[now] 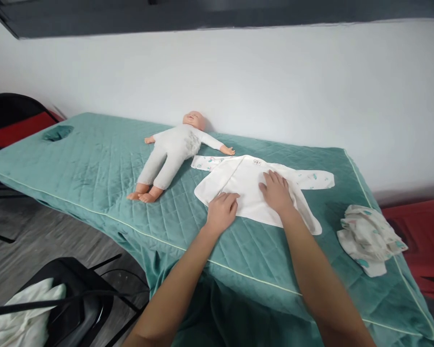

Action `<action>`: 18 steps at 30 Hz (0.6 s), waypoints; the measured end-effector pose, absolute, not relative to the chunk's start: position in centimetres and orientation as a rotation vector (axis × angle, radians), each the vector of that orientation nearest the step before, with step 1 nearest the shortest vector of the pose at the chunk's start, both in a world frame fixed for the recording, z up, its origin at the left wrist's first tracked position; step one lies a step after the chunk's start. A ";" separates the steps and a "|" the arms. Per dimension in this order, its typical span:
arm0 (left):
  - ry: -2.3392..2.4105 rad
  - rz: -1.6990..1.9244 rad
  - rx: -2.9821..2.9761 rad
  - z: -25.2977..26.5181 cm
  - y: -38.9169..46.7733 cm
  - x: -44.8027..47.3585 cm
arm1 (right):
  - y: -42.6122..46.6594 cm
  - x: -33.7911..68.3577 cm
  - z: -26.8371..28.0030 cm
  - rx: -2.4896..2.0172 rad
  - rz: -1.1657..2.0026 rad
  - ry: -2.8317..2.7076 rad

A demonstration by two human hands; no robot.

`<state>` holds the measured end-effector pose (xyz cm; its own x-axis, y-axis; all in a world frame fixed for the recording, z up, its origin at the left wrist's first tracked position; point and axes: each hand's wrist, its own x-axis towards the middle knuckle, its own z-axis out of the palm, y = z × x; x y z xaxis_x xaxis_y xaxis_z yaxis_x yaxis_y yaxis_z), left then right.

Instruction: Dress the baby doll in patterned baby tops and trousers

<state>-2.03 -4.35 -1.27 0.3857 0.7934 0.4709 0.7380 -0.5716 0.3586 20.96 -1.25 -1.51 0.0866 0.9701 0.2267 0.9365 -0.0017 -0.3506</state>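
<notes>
A white long-sleeved baby shirt (249, 193) lies spread on the green quilted cover, with small coloured prints on its sleeves and a label near the neckline. My left hand (222, 211) is at the shirt's lower left part, fingers curled in and closed on the fabric near its bottom edge. Flat on the right half of the shirt rests my right hand (276, 191), its fingers stretched out and slightly apart. Just left of the shirt a baby doll (176, 149) in a pale bodysuit lies on its back, one arm reaching towards the left sleeve.
A crumpled printed cloth (369, 238) sits at the right end of the green-covered bed (104, 164). A white wall runs behind it. Red plastic stools (419, 231) stand at the right. At lower left, a black chair (72, 294) holds a pale cloth (29, 313).
</notes>
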 end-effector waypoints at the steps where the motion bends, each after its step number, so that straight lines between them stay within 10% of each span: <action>1: 1.391 0.949 2.559 -1.2 -4.3 -1.9 | -1.4 20.5 -1.6 -2.010 0.077 -1.934; 18: 1.706 0.507 2.414 -0.6 5.5 4.7 | -0.1 19.5 -1.1 -2.342 0.034 -1.653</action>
